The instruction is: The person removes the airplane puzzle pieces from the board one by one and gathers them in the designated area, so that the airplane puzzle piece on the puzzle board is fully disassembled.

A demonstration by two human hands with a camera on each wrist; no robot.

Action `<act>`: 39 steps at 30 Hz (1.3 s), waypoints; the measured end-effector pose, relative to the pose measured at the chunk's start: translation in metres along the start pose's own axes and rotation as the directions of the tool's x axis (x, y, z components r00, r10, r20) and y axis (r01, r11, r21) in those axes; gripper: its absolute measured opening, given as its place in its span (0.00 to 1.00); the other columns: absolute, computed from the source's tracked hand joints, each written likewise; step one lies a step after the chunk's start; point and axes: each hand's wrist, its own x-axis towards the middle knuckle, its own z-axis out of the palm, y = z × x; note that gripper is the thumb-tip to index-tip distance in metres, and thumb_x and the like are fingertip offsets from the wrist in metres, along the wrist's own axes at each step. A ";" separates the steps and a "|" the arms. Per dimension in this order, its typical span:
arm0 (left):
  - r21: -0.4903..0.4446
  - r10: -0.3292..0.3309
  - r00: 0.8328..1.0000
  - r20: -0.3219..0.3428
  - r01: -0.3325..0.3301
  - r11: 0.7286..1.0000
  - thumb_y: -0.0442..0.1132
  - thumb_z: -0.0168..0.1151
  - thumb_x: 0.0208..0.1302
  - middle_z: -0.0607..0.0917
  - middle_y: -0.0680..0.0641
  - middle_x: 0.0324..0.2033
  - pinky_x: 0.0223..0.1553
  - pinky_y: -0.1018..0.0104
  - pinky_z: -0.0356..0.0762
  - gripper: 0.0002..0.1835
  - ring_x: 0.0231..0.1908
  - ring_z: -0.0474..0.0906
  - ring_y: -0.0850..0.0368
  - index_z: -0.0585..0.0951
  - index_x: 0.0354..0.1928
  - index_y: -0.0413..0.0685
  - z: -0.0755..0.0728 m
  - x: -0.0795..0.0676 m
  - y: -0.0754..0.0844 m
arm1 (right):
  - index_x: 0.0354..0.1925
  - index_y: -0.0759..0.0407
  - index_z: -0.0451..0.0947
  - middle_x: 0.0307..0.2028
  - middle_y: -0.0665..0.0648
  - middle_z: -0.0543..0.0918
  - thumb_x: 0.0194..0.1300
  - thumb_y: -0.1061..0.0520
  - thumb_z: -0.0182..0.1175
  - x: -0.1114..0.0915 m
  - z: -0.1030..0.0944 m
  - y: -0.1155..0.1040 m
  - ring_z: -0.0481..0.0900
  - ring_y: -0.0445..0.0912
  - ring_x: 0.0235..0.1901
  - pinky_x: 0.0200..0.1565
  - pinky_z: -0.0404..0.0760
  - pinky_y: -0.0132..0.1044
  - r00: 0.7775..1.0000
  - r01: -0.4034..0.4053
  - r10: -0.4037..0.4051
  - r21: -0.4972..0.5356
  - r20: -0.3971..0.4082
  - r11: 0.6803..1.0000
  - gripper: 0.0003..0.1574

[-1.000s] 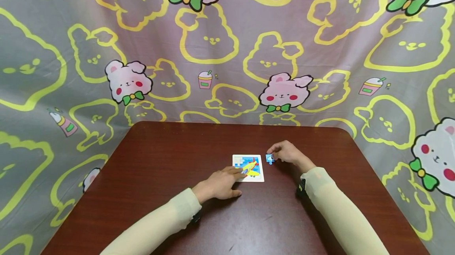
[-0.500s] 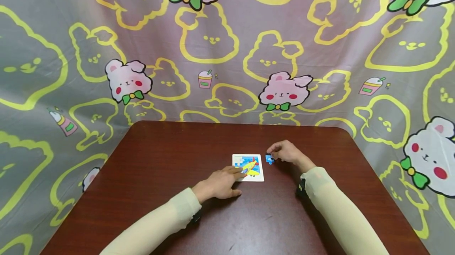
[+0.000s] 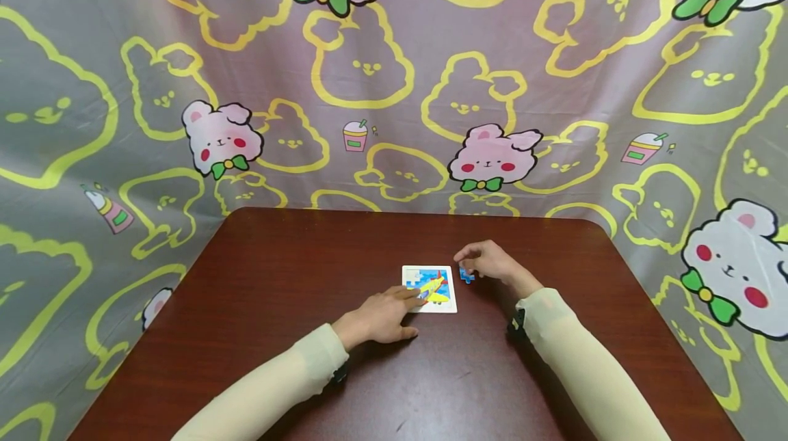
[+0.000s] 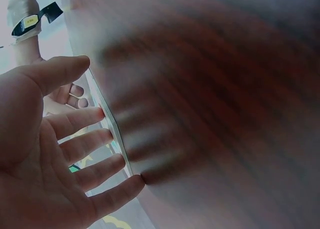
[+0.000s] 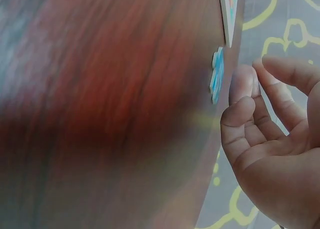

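Note:
A square airplane jigsaw puzzle [image 3: 451, 290] in a white frame lies flat on the table, with a pale patch in its far left corner. My left hand [image 3: 384, 318] rests on it with extended, spread fingers; in the left wrist view, the fingertips of my left hand [image 4: 65, 154] line the board's edge. Just right of the frame lies a blue puzzle piece [image 3: 468, 279], also seen as a flat blue piece [image 5: 217, 76] in the right wrist view. My right hand [image 3: 492, 263] hovers over it, fingers loosely curled, thumb near the index finger. Nothing shows between them.
The dark brown wooden table [image 3: 295, 256] reaches back to a hanging grey curtain [image 3: 394, 85] with yellow outlines and pink cartoon animals. A black band [image 3: 517, 321] sits on my right wrist, and another black band [image 3: 339, 374] is on the left one.
My right hand has shifted slightly left, its fingertips coming off the blue piece and toward the frame. The left hand stays on the board.

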 end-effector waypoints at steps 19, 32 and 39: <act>0.008 0.007 1.000 -0.007 -0.007 1.000 0.57 0.63 0.65 0.68 0.52 0.74 0.62 0.46 0.76 0.34 0.74 0.62 0.49 0.71 0.71 0.59 0.002 0.000 0.000 | 0.46 0.60 0.86 0.34 0.59 0.88 0.66 0.58 0.64 0.008 0.023 -0.014 0.82 0.49 0.30 0.26 0.76 0.36 0.999 0.042 -0.043 0.006 0.015 0.999 0.11; 0.016 0.008 1.000 -0.007 -0.008 1.000 0.57 0.63 0.65 0.68 0.52 0.74 0.62 0.45 0.75 0.33 0.74 0.62 0.50 0.71 0.71 0.60 0.002 0.000 -0.001 | 0.46 0.61 0.85 0.26 0.55 0.85 0.66 0.61 0.62 0.014 0.035 -0.020 0.79 0.45 0.25 0.22 0.73 0.32 0.993 0.111 -0.111 -0.007 0.047 0.994 0.11; 0.021 0.014 1.000 -0.018 -0.014 1.000 0.57 0.63 0.65 0.68 0.51 0.73 0.63 0.47 0.75 0.33 0.73 0.63 0.49 0.72 0.71 0.59 0.002 0.000 0.000 | 0.45 0.58 0.86 0.27 0.54 0.86 0.66 0.59 0.62 0.015 0.038 -0.023 0.78 0.45 0.24 0.22 0.72 0.33 0.993 0.095 -0.093 -0.023 0.066 0.995 0.10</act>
